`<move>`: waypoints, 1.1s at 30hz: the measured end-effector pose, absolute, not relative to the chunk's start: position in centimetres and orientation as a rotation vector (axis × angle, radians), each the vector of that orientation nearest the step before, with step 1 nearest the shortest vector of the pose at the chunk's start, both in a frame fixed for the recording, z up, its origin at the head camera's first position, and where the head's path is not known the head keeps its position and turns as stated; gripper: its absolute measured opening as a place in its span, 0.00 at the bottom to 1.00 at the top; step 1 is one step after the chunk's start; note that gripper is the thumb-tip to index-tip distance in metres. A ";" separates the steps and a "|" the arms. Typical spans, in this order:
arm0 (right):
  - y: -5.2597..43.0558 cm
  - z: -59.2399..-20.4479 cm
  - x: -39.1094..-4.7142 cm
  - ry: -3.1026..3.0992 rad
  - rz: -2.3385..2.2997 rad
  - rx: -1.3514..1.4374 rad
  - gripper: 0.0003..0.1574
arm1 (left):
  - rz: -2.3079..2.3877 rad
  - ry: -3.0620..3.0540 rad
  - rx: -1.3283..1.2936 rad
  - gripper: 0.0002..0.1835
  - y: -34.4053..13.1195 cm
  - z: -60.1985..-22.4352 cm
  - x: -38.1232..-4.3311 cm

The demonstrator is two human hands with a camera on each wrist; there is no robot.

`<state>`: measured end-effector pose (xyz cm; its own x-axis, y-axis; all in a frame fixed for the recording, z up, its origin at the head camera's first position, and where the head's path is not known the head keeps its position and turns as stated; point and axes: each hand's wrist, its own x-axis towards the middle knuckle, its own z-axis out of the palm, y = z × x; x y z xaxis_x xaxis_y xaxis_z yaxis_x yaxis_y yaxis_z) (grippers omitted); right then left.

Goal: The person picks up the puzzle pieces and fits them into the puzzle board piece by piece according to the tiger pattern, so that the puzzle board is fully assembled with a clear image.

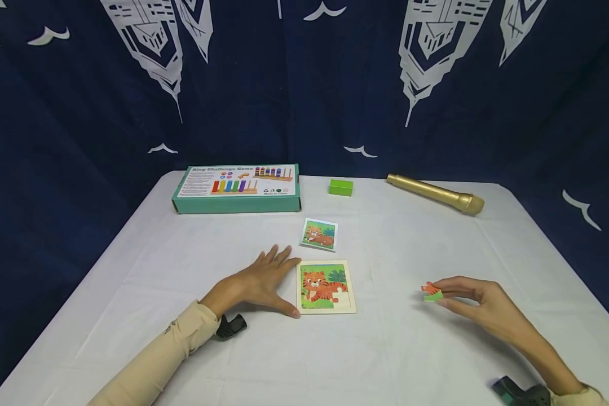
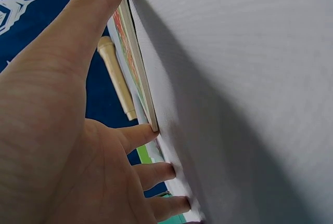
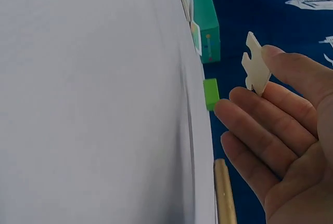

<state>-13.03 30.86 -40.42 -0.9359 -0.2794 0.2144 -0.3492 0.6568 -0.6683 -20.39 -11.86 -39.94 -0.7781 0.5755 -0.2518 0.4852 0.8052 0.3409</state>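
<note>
A wooden tiger puzzle board [image 1: 326, 286] lies flat on the white table, with a bare gap at its lower right. My left hand [image 1: 260, 282] rests beside it, fingers spread; the thumb and index finger touch its left edge near the corners. Off to the right, my right hand [image 1: 479, 299] pinches a jigsaw piece [image 1: 431, 292] between thumb and fingers, above the table. The piece has orange and green print, and its pale wooden back [image 3: 256, 65] shows in the right wrist view. Just behind the board lies a small square tiger picture card [image 1: 320, 234].
Along the far edge stand a green Ring Challenge Game box [image 1: 237, 204], a bright green block [image 1: 340, 188] and a gold microphone [image 1: 433, 193]. A dark blue patterned cloth [image 1: 294, 84] hangs behind the table.
</note>
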 end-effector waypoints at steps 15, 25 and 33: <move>25.9 -40.4 -15.6 -2.712 1.176 0.625 0.17 | 0.359 2.651 0.809 0.63 -11.9 -39.9 -20.4; 23.2 -40.6 -16.8 -2.733 1.207 0.726 0.16 | 0.350 2.650 0.808 0.63 -11.8 -39.9 -20.4; 21.8 -40.9 -17.0 -2.762 1.251 0.736 0.19 | 0.346 2.653 0.801 0.63 -11.8 -40.0 -20.4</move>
<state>-16.98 21.75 -40.93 -0.8884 -0.4090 0.2084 -0.4264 0.5673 -0.7045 -20.37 -11.84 -39.95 -0.7800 0.5710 -0.2561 0.4863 0.8106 0.3262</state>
